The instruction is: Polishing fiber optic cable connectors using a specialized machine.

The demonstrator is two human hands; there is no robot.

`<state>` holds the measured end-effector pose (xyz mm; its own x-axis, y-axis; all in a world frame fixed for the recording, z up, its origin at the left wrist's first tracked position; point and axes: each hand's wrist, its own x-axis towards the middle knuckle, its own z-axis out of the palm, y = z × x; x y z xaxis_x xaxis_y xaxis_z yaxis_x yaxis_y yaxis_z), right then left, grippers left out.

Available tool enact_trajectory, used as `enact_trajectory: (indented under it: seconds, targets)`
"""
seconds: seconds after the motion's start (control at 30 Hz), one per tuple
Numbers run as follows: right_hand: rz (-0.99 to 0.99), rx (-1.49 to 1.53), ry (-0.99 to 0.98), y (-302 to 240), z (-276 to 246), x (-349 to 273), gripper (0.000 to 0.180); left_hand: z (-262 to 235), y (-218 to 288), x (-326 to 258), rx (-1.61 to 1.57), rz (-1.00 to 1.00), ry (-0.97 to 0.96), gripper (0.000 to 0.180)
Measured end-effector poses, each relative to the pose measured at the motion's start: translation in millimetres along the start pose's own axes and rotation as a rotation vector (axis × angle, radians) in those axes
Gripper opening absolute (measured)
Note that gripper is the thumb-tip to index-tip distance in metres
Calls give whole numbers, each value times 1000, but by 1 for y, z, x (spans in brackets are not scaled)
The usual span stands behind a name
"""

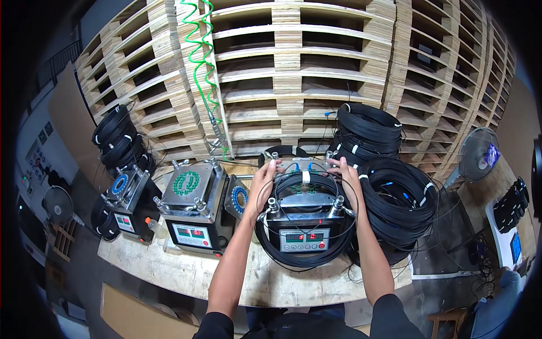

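Observation:
A metal polishing machine (305, 219) with a display panel and corner clamps stands in front of me. My left hand (263, 185) closes its fingertips on the far left corner clamp (275, 156). On the other side my right hand (351, 184) has its fingers at the far right corner clamp (329, 156); part of that grip is hidden. Between the hands, blue connectors (297, 168) sit in the machine's top plate. A coil of black cable (305, 263) loops over the machine and hangs past its front, with a white tie (306, 177) around it.
To the left stand a second machine (192, 234) with a green ring pad and a smaller machine (125, 221). Black cable coils (395, 195) are piled right of my arm, more coils (116, 135) far left. Wooden pallets (288, 85) rise behind. A green spiral hose (197, 56) hangs down.

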<state>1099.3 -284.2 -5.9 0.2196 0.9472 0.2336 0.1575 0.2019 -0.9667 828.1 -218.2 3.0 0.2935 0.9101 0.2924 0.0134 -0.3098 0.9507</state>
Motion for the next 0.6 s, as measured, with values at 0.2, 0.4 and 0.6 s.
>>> enact_trajectory:
  seconds: [0.2,0.4,0.6]
  targets:
    - [60,94,-43,-5,-2,-2,74,-1,-1,-2,-89,-109,78,51]
    - [33,186,57,-16,8,-8,75,-1,-3,2,-154,-73,84,49]
    - [-42,92,40,-1,0,1,72,-2,-5,5,-62,57,33,49]
